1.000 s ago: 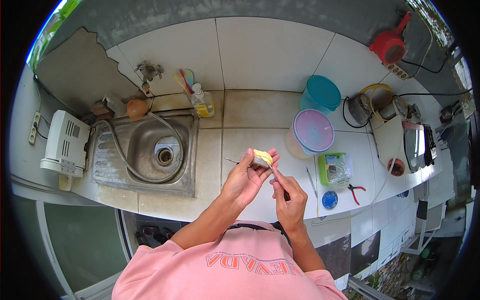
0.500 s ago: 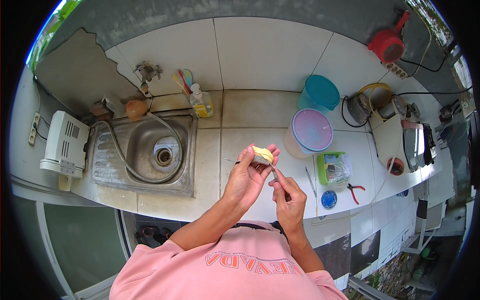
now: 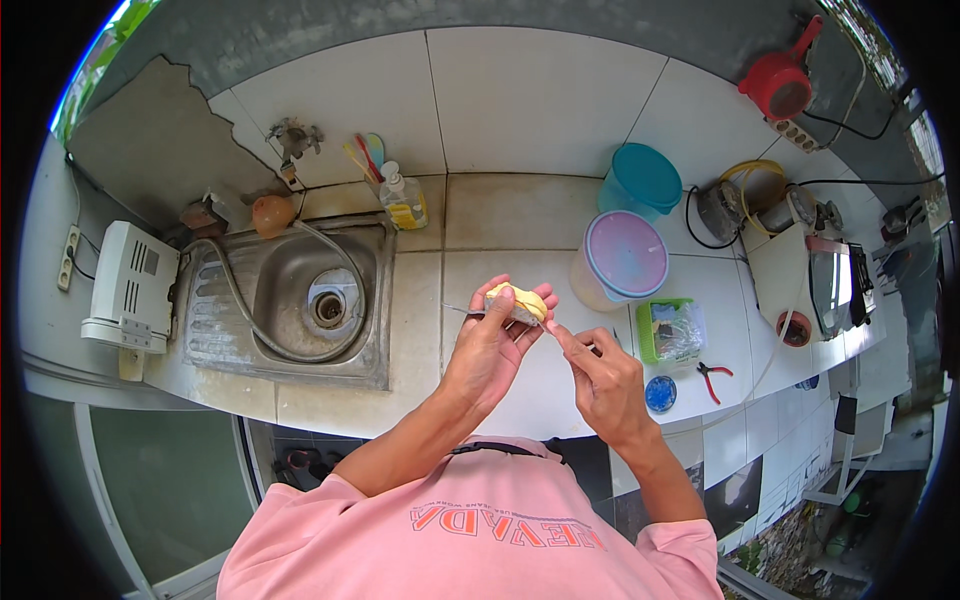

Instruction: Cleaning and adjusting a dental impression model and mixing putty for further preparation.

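My left hand (image 3: 486, 345) is palm up above the counter, its thumb pressed on a small grey block with a soft-looking yellow piece (image 3: 502, 291) on top. From the block's left side sticks a thin metal rod (image 3: 462, 310). At the block's right end my right hand (image 3: 607, 382) has its thumb and forefinger pinched together, close to my left fingertips. Something slender seems to be in that pinch, but too little of it shows to name. Below the right hand lie a blue round lid-like disc (image 3: 660, 394) and red-handled pliers (image 3: 714, 382).
A steel sink (image 3: 376, 330) with a grey hose is at the left, a pump bottle (image 3: 404, 200) behind it. To the right stand a tub with a purple lid (image 3: 627, 255), a teal container (image 3: 640, 180) and a green box (image 3: 650, 345). A red pan (image 3: 778, 88) hangs at upper right.
My right hand has turned and moved right, its forefinger now stretched toward the block. The thin tool seen in it before is mostly hidden. My left hand has tilted the block slightly.
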### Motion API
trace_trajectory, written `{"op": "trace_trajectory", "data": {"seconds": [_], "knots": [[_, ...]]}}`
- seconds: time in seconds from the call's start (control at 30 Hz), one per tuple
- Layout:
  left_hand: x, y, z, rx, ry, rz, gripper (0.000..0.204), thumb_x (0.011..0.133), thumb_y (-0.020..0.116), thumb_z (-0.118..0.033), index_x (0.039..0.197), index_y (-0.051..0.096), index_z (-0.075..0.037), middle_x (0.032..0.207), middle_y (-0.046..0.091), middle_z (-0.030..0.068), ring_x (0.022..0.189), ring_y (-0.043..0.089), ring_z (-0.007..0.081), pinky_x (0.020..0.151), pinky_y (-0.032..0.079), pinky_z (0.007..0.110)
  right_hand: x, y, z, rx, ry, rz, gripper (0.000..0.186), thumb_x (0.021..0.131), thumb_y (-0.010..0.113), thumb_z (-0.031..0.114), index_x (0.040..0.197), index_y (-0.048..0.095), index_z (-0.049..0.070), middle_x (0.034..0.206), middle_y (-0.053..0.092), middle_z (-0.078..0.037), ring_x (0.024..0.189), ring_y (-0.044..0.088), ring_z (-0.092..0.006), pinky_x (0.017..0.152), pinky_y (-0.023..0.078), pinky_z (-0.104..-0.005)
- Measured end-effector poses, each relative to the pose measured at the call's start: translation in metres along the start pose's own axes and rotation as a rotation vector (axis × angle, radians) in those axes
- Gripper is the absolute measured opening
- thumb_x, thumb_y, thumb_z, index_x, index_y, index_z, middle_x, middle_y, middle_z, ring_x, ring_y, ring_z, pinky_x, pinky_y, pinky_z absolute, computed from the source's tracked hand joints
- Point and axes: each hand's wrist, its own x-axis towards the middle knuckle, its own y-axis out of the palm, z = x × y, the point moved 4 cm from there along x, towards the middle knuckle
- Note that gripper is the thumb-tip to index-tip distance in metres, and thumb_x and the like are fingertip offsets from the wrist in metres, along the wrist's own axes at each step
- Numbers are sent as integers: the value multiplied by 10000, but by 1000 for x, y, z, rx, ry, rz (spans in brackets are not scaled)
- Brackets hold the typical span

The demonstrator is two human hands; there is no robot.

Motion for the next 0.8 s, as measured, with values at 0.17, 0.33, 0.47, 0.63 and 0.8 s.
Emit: {"op": "trace_trajectory", "data": {"seconds": [0.17, 0.33, 0.47, 0.63, 0.8], "knots": [[1, -4, 3, 25, -27, -7, 440, 984, 562, -242, 1328, 324, -106, 1317, 498, 266, 1208, 541, 334, 1043, 462, 411, 4, -8, -2, -207, -148, 119, 539, 786, 618, -31, 1285, 624, 173, 833, 584, -73, 684, 620, -232, 596, 521, -352], [0, -8, 6, 47, -74, -16, 462, 985, 559, -246, 1346, 310, -104, 1308, 510, 261, 1219, 538, 337, 1058, 452, 419, 6, -17, -1, -378, -255, 190, 537, 773, 605, -7, 1278, 630, 174, 842, 580, -58, 733, 616, -214, 615, 524, -347], [-2, -9, 9, 30, -87, -34, 434, 995, 537, -232, 1344, 313, -104, 1314, 504, 262, 1250, 511, 353, 1075, 432, 453, 5, -18, -2, -460, -316, 225, 513, 788, 628, 15, 1277, 631, 168, 829, 587, -55, 705, 614, -210, 597, 520, -337], [-2, -7, 12, -75, -106, -104, 327, 1032, 442, -224, 1313, 336, -94, 1355, 450, 295, 1284, 467, 390, 1094, 411, 486, -7, -11, 0, -84, -29, 104, 420, 836, 649, 14, 1239, 657, 131, 791, 604, -74, 625, 607, -209, 551, 493, -338], [2, -11, 4, -192, -71, -61, 255, 1055, 349, -258, 1216, 389, -64, 1386, 400, 322, 1305, 428, 430, 1112, 403, 497, -14, 9, 1, 206, 169, -90, 341, 896, 623, 29, 1226, 667, 104, 774, 600, -80, 572, 535, -166, 531, 444, -298]]}}
